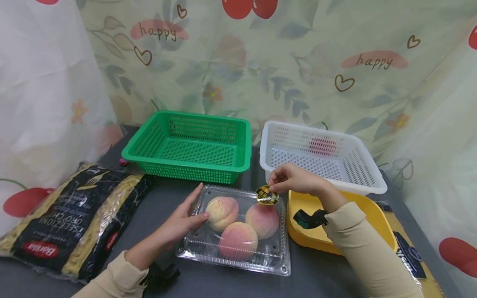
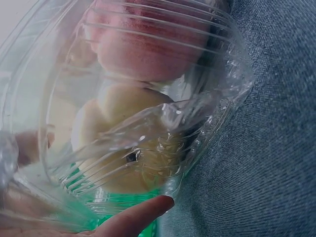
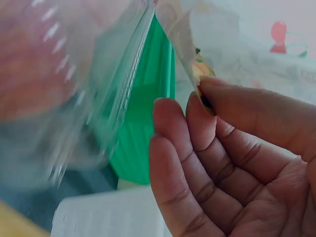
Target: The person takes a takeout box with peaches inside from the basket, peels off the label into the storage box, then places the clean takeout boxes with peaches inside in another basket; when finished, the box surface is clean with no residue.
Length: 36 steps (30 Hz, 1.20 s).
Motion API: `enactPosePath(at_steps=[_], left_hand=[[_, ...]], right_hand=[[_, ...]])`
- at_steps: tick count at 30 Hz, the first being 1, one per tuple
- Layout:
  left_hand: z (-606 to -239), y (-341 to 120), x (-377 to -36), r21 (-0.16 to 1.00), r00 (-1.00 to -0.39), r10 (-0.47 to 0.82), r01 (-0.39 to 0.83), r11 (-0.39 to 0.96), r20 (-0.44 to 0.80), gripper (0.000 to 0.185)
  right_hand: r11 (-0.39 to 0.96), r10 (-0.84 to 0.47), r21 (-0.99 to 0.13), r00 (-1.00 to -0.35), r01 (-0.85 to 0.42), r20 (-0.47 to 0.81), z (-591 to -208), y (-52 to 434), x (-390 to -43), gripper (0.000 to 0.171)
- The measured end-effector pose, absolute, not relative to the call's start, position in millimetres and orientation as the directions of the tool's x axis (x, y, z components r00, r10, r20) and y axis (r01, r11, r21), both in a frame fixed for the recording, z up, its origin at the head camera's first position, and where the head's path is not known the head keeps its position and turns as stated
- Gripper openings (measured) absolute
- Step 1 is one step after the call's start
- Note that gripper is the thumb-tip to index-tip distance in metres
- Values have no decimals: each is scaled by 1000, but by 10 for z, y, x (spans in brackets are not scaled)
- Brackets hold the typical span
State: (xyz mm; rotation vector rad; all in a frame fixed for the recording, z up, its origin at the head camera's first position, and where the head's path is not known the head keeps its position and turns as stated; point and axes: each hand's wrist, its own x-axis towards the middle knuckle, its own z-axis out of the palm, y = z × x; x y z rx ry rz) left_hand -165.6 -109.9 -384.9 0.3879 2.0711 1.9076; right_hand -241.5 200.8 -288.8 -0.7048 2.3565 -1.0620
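Note:
A clear plastic box (image 1: 266, 252) with three pink and yellow peaches (image 1: 238, 242) inside lies on the dark tabletop. At its far left corner my left hand (image 1: 181, 221) holds it, thumb on the lid and fingers along the side. The left wrist view shows one straight finger (image 2: 136, 216) by the box's edge. My right hand (image 1: 299, 182) pinches a round black-and-gold sticker (image 1: 267, 195) between thumb and forefinger, over the far right corner. In the right wrist view the sticker (image 3: 190, 54) is seen nearly edge-on, its upper end against the clear plastic.
Behind the box stand a green basket (image 1: 188, 167) and a white basket (image 1: 374, 174). A yellow tub (image 1: 384, 223) is under my right forearm. A black Barilla pasta bag (image 1: 74, 219) lies at left; another package (image 1: 408, 252) lies at right.

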Motion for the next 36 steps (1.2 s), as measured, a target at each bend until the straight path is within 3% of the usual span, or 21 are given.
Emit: enactPosePath(at_steps=[18, 36], left_hand=[[-3856, -1084, -1649, 995, -928, 369, -6, 101, -43, 80], [-3820, -1099, -1628, 991, -933, 358, 16, 135, -34, 78]], right_hand=[[626, -468, -767, -855, -144, -222, -3006, 2685, -2382, 21], [639, -417, -767, -863, -55, -286, -3224, 3165, -2298, 31]])
